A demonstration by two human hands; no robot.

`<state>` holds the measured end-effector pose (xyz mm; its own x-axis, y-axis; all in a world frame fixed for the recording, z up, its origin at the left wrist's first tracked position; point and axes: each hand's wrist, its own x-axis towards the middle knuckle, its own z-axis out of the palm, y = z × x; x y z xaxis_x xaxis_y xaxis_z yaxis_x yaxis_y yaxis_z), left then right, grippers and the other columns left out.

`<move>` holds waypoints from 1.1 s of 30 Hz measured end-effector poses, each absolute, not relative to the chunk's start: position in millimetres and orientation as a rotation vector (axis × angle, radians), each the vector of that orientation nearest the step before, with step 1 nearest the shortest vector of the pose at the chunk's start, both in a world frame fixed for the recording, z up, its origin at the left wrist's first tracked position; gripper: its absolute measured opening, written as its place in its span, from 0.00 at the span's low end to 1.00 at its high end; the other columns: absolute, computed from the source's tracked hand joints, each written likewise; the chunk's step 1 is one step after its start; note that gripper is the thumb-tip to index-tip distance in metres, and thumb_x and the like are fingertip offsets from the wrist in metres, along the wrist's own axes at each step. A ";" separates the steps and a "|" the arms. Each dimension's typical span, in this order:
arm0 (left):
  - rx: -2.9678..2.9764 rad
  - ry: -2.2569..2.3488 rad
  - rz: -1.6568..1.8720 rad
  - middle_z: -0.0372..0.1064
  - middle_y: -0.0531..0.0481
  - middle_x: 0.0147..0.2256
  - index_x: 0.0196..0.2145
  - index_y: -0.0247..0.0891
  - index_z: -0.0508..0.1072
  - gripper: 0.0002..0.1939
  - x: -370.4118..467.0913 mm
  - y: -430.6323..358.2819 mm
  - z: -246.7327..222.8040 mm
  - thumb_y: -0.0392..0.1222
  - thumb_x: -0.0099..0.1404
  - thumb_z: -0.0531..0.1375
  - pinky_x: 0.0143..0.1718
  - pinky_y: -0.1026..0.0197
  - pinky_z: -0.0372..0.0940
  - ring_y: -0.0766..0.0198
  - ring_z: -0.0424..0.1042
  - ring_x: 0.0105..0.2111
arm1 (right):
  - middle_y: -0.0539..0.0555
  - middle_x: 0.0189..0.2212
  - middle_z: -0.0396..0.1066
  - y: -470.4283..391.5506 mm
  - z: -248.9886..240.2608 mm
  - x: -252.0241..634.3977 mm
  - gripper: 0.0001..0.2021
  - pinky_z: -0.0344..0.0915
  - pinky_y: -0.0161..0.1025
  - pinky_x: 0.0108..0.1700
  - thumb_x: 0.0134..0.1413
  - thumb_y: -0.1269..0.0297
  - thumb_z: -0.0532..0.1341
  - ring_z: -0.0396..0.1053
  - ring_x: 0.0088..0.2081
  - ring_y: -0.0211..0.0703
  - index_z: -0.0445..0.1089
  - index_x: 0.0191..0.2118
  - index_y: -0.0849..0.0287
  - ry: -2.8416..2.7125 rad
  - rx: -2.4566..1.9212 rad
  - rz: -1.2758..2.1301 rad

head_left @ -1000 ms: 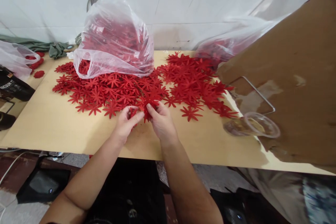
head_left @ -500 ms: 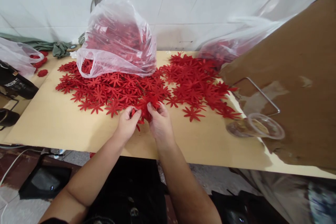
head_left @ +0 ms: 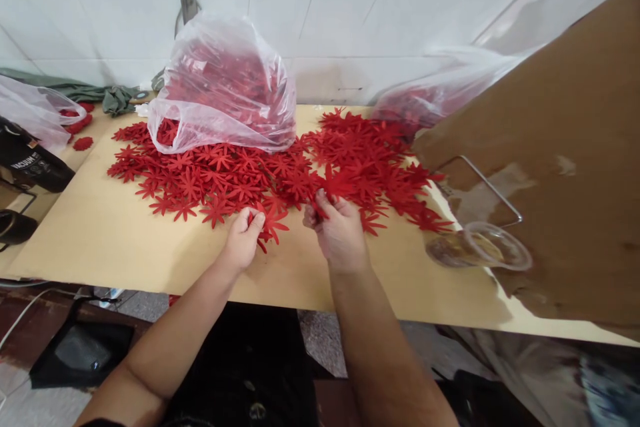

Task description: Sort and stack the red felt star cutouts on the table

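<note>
Hands: your left hand [head_left: 243, 241] is in the lower centre of the frame, its grip closed, thumb against fingers, on red petal cutouts [head_left: 273, 221]. These project from the fingertips towards the right of the frame, points splayed, above the tabletop [head_left: 150, 247]; the exact count cannot be told.

Your right hand [head_left: 343, 237] is apart from the left, just right of centre. Its grip is closed on a red star cutout [head_left: 339, 181], which lies beyond the fingertips, towards the top of the frame, and overlaps the heap behind it in view. Whether it touches that heap cannot be told.

Surroundings: a left heap of red cutouts [head_left: 200, 177] spreads across the centre left, under and in front of a clear plastic bag [head_left: 225, 93] filled with red pieces. A right heap [head_left: 370, 157] lies beyond your right hand. A clear cup [head_left: 470, 248] is at the right, near the brown board [head_left: 575, 160].
</note>
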<state>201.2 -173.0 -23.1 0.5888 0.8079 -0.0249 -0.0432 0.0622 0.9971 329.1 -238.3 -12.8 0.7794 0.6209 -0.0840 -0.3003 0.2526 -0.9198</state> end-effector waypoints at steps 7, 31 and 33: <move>1.342 0.725 0.739 0.51 0.57 0.21 0.22 0.38 0.58 0.14 200.7 -172.9 -23.8 0.49 0.59 0.54 0.31 0.66 0.53 0.69 0.52 0.25 | 0.43 0.15 0.56 -237.7 -16.7 320.3 0.19 0.50 0.28 0.17 0.34 0.50 0.67 0.51 0.17 0.27 0.61 0.22 0.59 -0.475 -1.226 0.667; 1.034 0.743 0.693 0.56 0.58 0.21 0.24 0.37 0.63 0.15 200.9 -176.5 -14.0 0.48 0.47 0.63 0.23 0.69 0.54 0.75 0.55 0.21 | 0.42 0.16 0.57 -239.5 -15.9 358.1 0.22 0.49 0.28 0.14 0.23 0.52 0.71 0.52 0.15 0.27 0.61 0.23 0.59 -0.377 -1.290 0.538; 1.042 0.727 0.672 0.54 0.59 0.19 0.23 0.37 0.62 0.14 200.7 -177.4 -14.5 0.48 0.48 0.62 0.22 0.69 0.52 0.76 0.54 0.19 | 0.42 0.14 0.56 -240.7 -16.4 361.2 0.23 0.47 0.27 0.13 0.22 0.49 0.70 0.50 0.14 0.26 0.60 0.20 0.59 -0.356 -1.315 0.537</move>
